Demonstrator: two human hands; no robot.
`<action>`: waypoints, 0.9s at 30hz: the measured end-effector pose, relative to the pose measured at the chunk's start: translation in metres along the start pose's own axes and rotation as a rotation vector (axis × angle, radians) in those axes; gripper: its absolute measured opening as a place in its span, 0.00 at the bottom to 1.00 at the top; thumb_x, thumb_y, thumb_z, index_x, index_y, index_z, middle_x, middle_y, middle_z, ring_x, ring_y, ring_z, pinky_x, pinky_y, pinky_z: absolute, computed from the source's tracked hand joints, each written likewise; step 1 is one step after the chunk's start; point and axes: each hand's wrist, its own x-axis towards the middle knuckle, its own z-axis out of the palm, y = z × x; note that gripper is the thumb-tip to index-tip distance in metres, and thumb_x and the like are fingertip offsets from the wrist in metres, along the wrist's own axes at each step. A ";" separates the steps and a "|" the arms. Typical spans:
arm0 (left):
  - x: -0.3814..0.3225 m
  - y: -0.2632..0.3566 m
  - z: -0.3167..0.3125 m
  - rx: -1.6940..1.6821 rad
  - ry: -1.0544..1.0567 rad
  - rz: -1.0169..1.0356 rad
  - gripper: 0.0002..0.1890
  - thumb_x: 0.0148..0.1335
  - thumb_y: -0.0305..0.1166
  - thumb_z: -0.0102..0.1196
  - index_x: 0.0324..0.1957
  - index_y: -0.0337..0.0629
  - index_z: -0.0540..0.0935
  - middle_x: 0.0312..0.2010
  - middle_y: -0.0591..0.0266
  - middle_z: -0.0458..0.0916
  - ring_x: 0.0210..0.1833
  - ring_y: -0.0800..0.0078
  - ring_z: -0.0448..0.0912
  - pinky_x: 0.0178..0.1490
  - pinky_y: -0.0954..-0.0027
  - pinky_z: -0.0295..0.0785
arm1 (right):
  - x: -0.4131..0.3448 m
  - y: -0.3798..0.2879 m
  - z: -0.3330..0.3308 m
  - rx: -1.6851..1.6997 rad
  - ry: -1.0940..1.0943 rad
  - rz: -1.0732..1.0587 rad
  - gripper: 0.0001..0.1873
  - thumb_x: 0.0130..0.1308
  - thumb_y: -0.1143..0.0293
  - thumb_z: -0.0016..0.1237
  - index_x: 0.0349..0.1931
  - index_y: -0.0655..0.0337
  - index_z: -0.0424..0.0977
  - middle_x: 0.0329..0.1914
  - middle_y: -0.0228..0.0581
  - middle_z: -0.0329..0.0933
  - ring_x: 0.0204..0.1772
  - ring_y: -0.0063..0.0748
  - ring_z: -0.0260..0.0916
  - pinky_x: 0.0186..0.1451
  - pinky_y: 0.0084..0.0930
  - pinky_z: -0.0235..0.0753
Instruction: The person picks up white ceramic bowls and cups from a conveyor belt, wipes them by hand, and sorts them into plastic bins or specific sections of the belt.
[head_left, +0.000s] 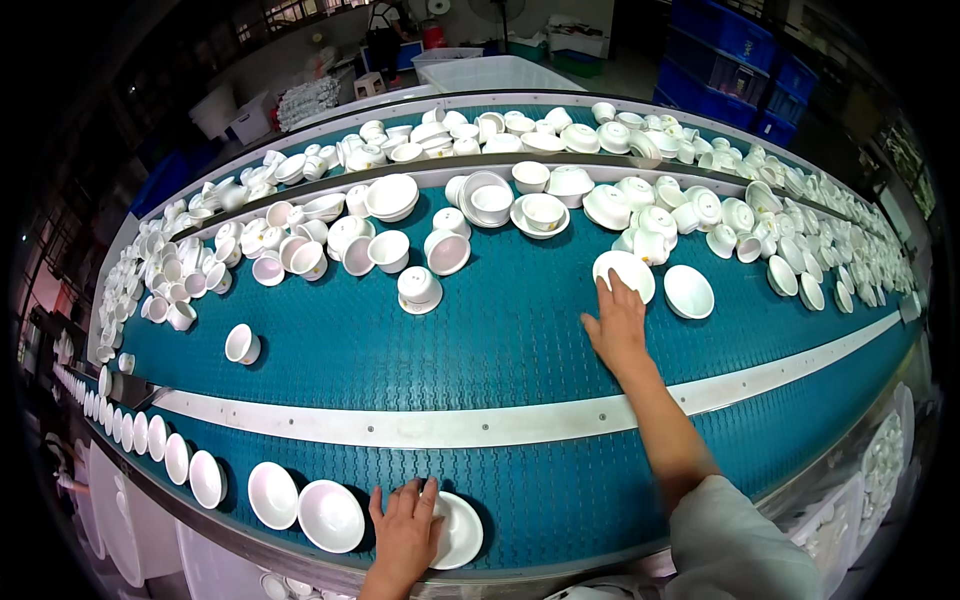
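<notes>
White bowls and cups lie on a teal conveyor belt. At the bottom, my left hand (406, 529) is at the left rim of a white bowl (461, 531) on the near lane; its thumb side is over the rim, and whether it grips is not clear. To its left, a white bowl (331, 516) heads a row of upright-open bowls running left. My right hand (621, 322) reaches over the wide lane, its fingertips on the near edge of a white bowl (625, 276). Another white bowl (688, 292) lies just right of that one.
A pale metal divider (450, 429) separates the two nearer lanes. Piled cups and bowls (349, 232) line the wide lane's far side, with more on a farther belt. Blue crates (712, 64) stand behind at right. White tubs (832, 525) are at lower right. A person stands in the background.
</notes>
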 end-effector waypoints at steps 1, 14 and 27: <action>-0.001 -0.013 0.009 0.031 -0.017 0.025 0.27 0.55 0.36 0.60 0.57 0.37 0.74 0.51 0.52 0.73 0.57 0.53 0.68 0.65 0.39 0.50 | 0.003 0.039 0.010 -0.015 -0.068 -0.035 0.22 0.53 0.71 0.59 0.50 0.63 0.74 0.55 0.48 0.71 0.58 0.50 0.66 0.68 0.49 0.58; 0.328 0.044 0.017 -0.035 0.526 0.416 0.20 0.54 0.27 0.61 0.50 0.33 0.76 0.51 0.48 0.75 0.54 0.51 0.71 0.54 0.56 0.65 | -0.176 -0.089 -0.089 0.739 -0.864 -0.898 0.17 0.70 0.62 0.46 0.51 0.65 0.76 0.50 0.42 0.77 0.56 0.41 0.71 0.67 0.37 0.64; 0.501 0.071 0.070 -1.154 0.355 -0.291 0.12 0.67 0.39 0.51 0.45 0.43 0.80 0.43 0.61 0.82 0.39 0.61 0.81 0.40 0.59 0.75 | -0.042 0.234 -0.055 0.152 -0.125 -0.137 0.10 0.54 0.71 0.59 0.37 0.58 0.79 0.37 0.39 0.77 0.47 0.44 0.73 0.56 0.41 0.68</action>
